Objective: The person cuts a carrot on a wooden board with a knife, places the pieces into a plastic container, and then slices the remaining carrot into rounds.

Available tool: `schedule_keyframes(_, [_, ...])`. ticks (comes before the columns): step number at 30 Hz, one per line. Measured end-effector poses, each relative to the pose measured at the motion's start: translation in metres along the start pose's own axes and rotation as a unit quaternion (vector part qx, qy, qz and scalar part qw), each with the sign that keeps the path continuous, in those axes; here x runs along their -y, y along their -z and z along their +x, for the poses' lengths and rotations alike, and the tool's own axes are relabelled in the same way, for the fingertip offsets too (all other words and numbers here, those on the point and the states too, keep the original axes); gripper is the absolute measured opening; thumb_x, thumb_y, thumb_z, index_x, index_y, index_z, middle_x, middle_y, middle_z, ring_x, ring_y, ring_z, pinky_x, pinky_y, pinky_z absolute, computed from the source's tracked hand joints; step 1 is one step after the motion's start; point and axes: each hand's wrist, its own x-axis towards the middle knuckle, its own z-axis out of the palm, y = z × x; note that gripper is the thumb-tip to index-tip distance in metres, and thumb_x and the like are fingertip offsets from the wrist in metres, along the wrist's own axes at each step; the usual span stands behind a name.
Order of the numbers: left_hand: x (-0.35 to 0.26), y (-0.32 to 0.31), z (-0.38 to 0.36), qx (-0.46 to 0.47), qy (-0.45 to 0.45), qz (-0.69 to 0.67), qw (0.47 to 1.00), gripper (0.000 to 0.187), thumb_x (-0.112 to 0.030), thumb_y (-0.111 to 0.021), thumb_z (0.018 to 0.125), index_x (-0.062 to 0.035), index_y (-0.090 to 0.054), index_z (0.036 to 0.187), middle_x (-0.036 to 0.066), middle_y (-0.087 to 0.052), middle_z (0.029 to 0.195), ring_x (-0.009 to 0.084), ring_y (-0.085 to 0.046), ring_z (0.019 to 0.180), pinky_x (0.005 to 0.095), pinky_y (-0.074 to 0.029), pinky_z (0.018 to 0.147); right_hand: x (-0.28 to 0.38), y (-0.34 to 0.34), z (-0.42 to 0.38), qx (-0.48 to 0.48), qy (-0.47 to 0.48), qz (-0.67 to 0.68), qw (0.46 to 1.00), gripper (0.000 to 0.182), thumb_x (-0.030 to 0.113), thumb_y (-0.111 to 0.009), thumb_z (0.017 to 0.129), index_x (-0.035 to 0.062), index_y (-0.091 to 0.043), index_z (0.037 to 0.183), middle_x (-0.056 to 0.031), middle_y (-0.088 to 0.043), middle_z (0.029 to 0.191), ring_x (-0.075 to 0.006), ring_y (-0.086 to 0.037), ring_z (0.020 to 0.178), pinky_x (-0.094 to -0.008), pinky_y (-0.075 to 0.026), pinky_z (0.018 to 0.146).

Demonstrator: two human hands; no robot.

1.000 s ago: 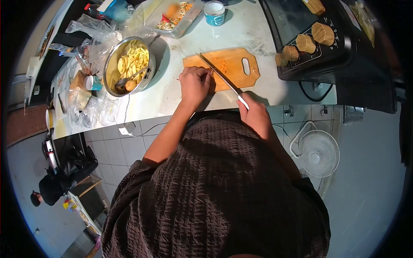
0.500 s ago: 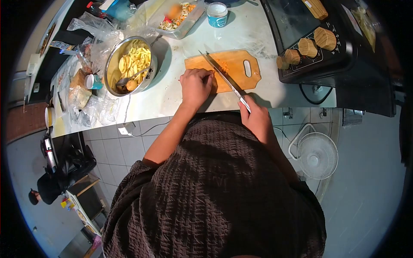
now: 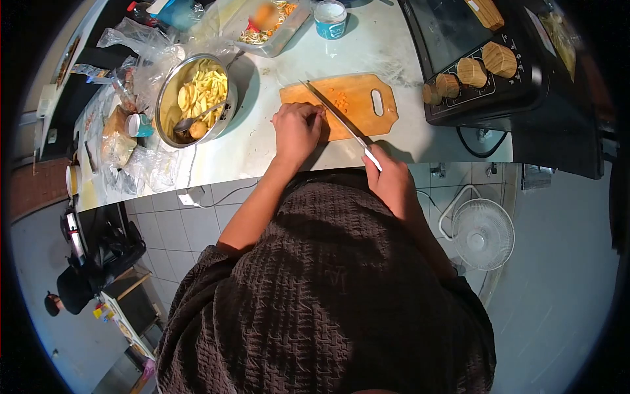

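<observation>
My right hand [image 3: 392, 178] grips a white-handled steel knife [image 3: 338, 117], apparently slicing; left hand [image 3: 295, 129] alongside, contents hidden, should tuck clear next.

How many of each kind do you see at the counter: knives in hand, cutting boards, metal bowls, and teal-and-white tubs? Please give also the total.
Knife in hand: 1
Cutting board: 1
Metal bowl: 1
Teal-and-white tubs: 2
Total: 5
</observation>
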Motion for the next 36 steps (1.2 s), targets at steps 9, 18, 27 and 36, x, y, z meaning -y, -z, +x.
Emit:
schedule_keyframes(9, [0.003,-0.002,-0.001,0.027,0.036,-0.026,0.999,0.010,-0.015,-0.072,0.082,-0.0077,-0.076,0.087,0.009,-0.071,0.090,0.0295,-0.061,0.093,0.0421,-0.042,0.082,-0.011,-0.008,0.010,0.004,0.018,0.011,1.000,0.020,0.024,-0.058,0.096,0.0058,-0.058,0.104,-0.0230,-0.066,0.082,-0.0466,-0.062,0.083,-0.0542,-0.049,0.070])
schedule_keyframes(18, [-0.002,-0.001,-0.003,0.005,0.018,0.016,1.000,0.012,-0.019,-0.073,0.083,-0.0086,-0.076,0.088,0.010,-0.072,0.086,0.0303,-0.063,0.087,0.0415,-0.047,0.080,-0.013,-0.006,0.002,-0.025,0.005,-0.014,1.000,0.020,0.024,-0.059,0.095,0.0060,-0.058,0.103,-0.0227,-0.066,0.085,-0.0460,-0.063,0.083,-0.0539,-0.049,0.070])
schedule_keyframes(27, [-0.001,-0.001,-0.002,0.010,0.036,-0.004,0.999,0.013,-0.019,-0.073,0.084,-0.0070,-0.076,0.086,0.012,-0.072,0.085,0.0316,-0.063,0.085,0.0424,-0.048,0.080,-0.002,-0.004,-0.001,-0.031,0.020,0.024,0.999,0.014,0.017,-0.061,0.094,0.0055,-0.060,0.102,-0.0249,-0.063,0.084,-0.0478,-0.060,0.083,-0.0499,-0.048,0.065])
schedule_keyframes(36, [-0.001,-0.002,-0.003,0.017,0.051,-0.014,0.998,0.011,-0.018,-0.073,0.083,-0.0077,-0.075,0.086,0.009,-0.071,0.087,0.0296,-0.061,0.091,0.0417,-0.041,0.081,-0.004,-0.004,0.000,-0.006,0.017,0.011,1.000,0.020,0.020,-0.061,0.094,0.0044,-0.059,0.106,-0.0240,-0.066,0.085,-0.0456,-0.063,0.083,-0.0515,-0.050,0.070])
